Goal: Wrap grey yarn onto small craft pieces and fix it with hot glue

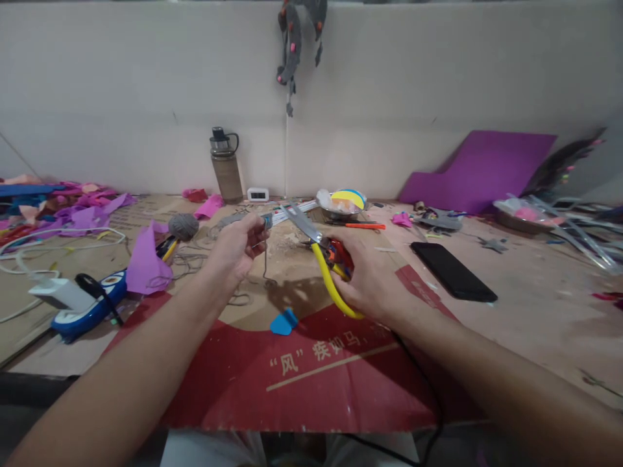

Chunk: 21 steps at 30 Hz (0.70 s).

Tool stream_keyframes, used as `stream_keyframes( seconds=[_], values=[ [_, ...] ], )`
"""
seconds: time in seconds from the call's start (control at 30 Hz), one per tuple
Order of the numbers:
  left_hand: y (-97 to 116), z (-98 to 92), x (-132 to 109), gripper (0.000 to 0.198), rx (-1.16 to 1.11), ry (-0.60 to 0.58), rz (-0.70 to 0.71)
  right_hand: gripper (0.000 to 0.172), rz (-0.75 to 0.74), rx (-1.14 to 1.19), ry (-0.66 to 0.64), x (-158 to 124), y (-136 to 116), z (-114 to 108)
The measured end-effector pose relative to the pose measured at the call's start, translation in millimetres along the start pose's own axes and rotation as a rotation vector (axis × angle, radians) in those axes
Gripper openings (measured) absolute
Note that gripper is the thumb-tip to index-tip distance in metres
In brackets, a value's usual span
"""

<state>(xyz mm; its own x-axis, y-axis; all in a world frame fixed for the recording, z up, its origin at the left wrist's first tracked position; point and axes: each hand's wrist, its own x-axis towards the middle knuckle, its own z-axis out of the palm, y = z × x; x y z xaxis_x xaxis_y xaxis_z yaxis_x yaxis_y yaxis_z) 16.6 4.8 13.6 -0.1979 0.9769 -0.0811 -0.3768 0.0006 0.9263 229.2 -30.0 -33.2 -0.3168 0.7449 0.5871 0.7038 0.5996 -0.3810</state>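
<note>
My left hand point(238, 246) is closed in a pinch on a small blue-grey piece point(267, 221). Dark grey yarn point(265, 256) hangs down below those fingers to the cardboard. In my right hand point(372, 275) are scissors point(335, 285) with yellow handles, their blades pointing up and left toward the left hand. A red and dark object point(342, 253) also shows within the right hand's grasp; its kind is not clear. Below and between the hands, a blue cut scrap point(283, 321) lies on the red and brown cardboard point(311, 395).
A blue power strip point(87, 314) with white cables, purple felt point(148, 263) and a grey yarn ball point(183, 226) are at left. A bottle point(226, 168) stands by the wall. A phone point(452, 271) lies right. A bowl point(343, 211) of scraps sits at the back.
</note>
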Motion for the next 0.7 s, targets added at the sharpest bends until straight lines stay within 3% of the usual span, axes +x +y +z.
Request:
stream_keyframes(
  seconds=[0.43, 0.7],
  values=[
    [-4.0, 2.3, -2.4, 0.007, -0.068, -0.121, -0.084, 0.050, -0.112, -0.264, -0.026, -1.0, 7.9, 10.7],
    [-4.0, 4.8, -4.7, 0.007, -0.062, -0.081, -0.116, 0.051, -0.087, -0.288, -0.079, -1.9, 9.6, 8.8]
  ],
)
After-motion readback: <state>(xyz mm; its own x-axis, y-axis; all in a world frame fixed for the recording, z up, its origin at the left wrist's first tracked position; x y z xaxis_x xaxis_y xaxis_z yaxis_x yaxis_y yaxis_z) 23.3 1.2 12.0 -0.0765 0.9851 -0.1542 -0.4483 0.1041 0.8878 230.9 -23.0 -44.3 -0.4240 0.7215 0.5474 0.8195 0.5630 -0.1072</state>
